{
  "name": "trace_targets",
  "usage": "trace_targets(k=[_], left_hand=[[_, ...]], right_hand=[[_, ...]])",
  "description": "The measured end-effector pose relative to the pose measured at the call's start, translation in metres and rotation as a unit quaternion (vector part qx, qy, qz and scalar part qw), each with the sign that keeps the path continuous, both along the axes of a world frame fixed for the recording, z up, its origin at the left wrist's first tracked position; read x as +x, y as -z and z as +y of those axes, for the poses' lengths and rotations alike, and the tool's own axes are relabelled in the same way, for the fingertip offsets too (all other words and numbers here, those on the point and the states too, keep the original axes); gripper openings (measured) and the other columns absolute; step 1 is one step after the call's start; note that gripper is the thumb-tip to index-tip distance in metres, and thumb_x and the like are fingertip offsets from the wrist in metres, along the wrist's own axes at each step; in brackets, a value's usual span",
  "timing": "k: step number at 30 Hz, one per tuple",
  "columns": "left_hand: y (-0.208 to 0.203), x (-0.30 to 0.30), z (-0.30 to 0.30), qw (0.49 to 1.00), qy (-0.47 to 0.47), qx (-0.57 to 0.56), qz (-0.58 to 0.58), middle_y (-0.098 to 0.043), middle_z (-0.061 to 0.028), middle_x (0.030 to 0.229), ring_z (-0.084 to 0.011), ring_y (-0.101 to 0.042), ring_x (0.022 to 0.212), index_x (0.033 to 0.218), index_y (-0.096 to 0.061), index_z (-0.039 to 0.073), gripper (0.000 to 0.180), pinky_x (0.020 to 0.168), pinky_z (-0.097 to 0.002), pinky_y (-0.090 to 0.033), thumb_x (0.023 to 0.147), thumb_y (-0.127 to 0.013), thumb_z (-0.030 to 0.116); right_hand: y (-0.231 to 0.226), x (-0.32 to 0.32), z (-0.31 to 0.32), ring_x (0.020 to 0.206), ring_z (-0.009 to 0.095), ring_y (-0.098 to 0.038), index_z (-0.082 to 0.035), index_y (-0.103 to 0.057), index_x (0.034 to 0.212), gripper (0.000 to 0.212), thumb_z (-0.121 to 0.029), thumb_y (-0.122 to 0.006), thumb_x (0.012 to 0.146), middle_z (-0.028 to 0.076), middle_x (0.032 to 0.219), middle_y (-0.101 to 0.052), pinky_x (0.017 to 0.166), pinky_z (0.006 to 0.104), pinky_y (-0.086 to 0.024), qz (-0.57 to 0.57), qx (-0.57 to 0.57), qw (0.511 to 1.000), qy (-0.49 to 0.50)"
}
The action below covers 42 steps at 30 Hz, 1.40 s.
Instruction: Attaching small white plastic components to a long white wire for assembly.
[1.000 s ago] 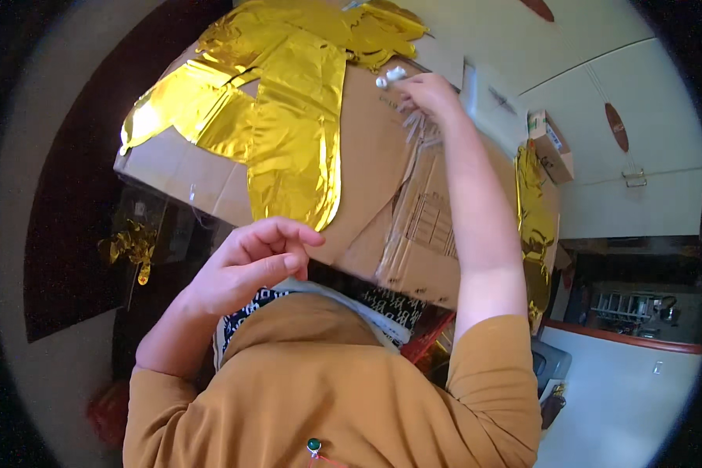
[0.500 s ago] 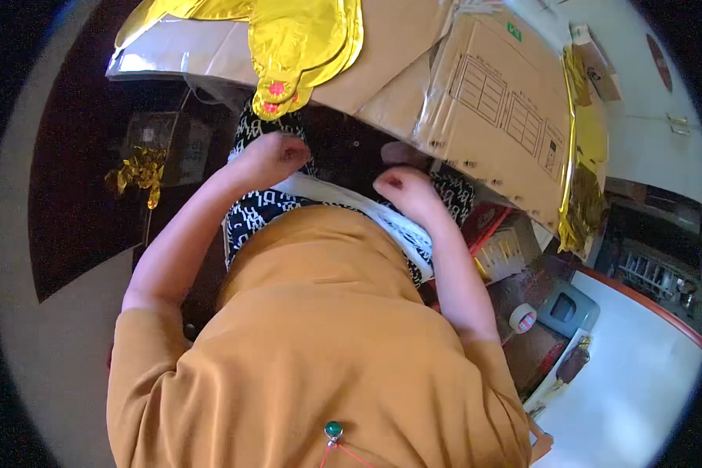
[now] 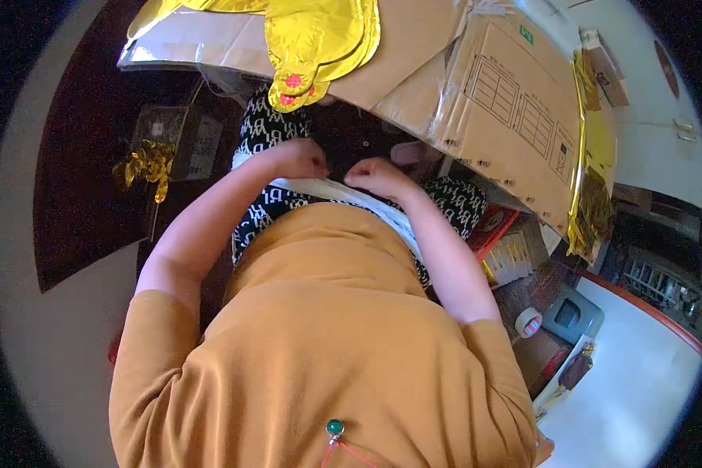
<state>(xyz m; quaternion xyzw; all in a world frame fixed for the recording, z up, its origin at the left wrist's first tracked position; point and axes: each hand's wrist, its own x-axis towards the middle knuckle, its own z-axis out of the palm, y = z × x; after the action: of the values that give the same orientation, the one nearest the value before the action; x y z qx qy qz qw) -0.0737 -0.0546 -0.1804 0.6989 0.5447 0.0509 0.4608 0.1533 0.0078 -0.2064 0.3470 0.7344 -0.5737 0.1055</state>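
Observation:
A band of thin white sheet (image 3: 320, 189) lies across my lap, over black trousers (image 3: 269, 129) with white letter patterns. My left hand (image 3: 298, 159) hovers just above the band's left part, its fingers curled together. Facing it over the band is my right hand (image 3: 381, 179), fingers bent and pinched. A small gap separates the fingertips of the two hands. Whatever lies between either hand's fingers is too small or hidden to make out. Beyond the hands, flat golden foil balloons (image 3: 320, 39) with pink-red spots hang over the edge of a cardboard sheet (image 3: 413, 54).
A folded cardboard box (image 3: 515, 117) slants down on the right, gold foil (image 3: 581, 156) along its far edge. Lower right are a tape roll (image 3: 528, 322), a grey-green plastic container (image 3: 573, 314) and a white surface (image 3: 639, 374). Gold foil pieces (image 3: 148, 165) hang at left.
My two hands have come closer together above the white band. The right hand moved left and the left hand moved right. The view has shifted slightly.

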Motion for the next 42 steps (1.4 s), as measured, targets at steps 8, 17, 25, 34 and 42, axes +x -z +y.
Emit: trace_targets(k=[8, 17, 25, 34, 42], left_hand=[[0.002, 0.004, 0.001, 0.999, -0.041, 0.027, 0.019, -0.067, -0.0146, 0.080, -0.0258, -0.065, 0.073, 0.083, -0.070, 0.006, 0.022, 0.068, -0.0360, -0.051, 0.074, -0.064, 0.025], [-0.014, -0.001, 0.003, 0.987, -0.125, 0.054, -0.089, -0.067, -0.0115, 0.077, -0.0168, -0.061, 0.069, 0.085, -0.068, 0.004, 0.020, 0.068, -0.0338, -0.049, 0.081, -0.066, 0.024], [-0.028, 0.000, 0.004, 0.977, -0.168, 0.000, -0.129, -0.067, -0.0120, 0.080, -0.0173, -0.062, 0.075, 0.087, -0.068, 0.002, 0.020, 0.073, -0.0304, -0.049, 0.080, -0.065, 0.021], [-0.071, 0.019, -0.011, 0.958, -0.099, 0.265, -0.034, -0.064, -0.0150, 0.094, -0.0277, -0.062, 0.088, 0.093, -0.068, 0.005, 0.027, 0.078, -0.0366, -0.050, 0.076, -0.069, 0.025], [-0.183, 0.051, -0.026, 0.911, 0.033, 0.401, -0.086, -0.056, -0.0107, 0.074, -0.0291, -0.058, 0.072, 0.067, -0.058, 0.003, 0.007, 0.061, -0.0399, -0.045, 0.069, -0.061, 0.010]], right_hand=[[-0.009, -0.005, -0.004, 0.077, 0.013, -0.061, -0.003, -0.067, 0.092, 0.030, -0.028, -0.066, 0.075, 0.008, 0.083, -0.068, 0.072, 0.0297, -0.048, 0.034, 0.021, 0.999, -0.022], [-0.031, 0.007, -0.005, 0.076, 0.011, -0.058, -0.002, -0.065, 0.097, 0.029, -0.023, -0.067, 0.078, 0.005, 0.083, -0.065, 0.070, 0.0268, -0.047, 0.082, -0.017, 0.992, 0.094], [-0.037, 0.010, -0.006, 0.070, 0.009, -0.054, -0.004, -0.063, 0.087, 0.021, -0.023, -0.065, 0.080, 0.002, 0.078, -0.062, 0.067, 0.0256, -0.046, 0.080, 0.061, 0.990, 0.097], [-0.069, 0.007, -0.019, 0.071, 0.008, -0.053, -0.002, -0.061, 0.085, 0.010, -0.012, -0.061, 0.083, 0.002, 0.075, -0.059, 0.066, 0.0244, -0.045, 0.149, 0.150, 0.956, 0.201], [-0.169, 0.004, -0.065, 0.115, 0.018, -0.044, -0.001, -0.044, 0.118, 0.034, -0.020, -0.053, 0.092, 0.009, 0.119, -0.048, 0.099, 0.0306, -0.033, 0.431, -0.135, 0.853, 0.263]])
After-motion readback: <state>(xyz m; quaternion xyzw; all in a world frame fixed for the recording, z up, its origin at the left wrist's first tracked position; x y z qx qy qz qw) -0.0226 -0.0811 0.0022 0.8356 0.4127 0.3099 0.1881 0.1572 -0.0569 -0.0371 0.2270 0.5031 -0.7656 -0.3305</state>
